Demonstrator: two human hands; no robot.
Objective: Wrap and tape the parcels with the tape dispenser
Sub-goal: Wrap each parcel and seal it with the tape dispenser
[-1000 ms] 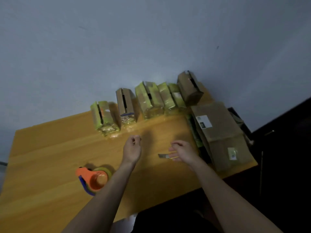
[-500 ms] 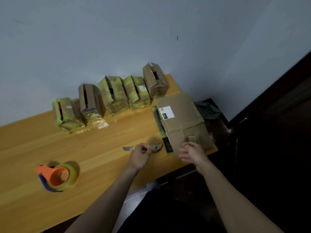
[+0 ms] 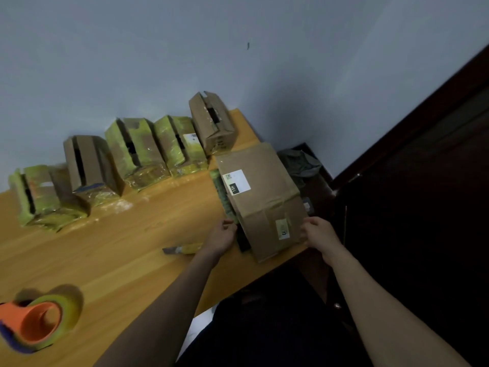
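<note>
Flanking big cardboard parcel [image 3: 260, 197] at desk [image 3: 127, 250] right edge: left hand [image 3: 221, 237] fingers curled at its left side, right hand [image 3: 318, 234] fingers curled on its right corner. Tape dispenser [image 3: 37, 324] far left, near edge. Knife [image 3: 182, 249] just beside left hand.

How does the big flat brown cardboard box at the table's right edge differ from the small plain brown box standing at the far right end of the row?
The big flat brown cardboard box lies flat and carries a white label; the small plain brown box stands upright, its top gaping open. The big one sits between both hands; the small one is untouched. Both are brown cardboard.
</note>
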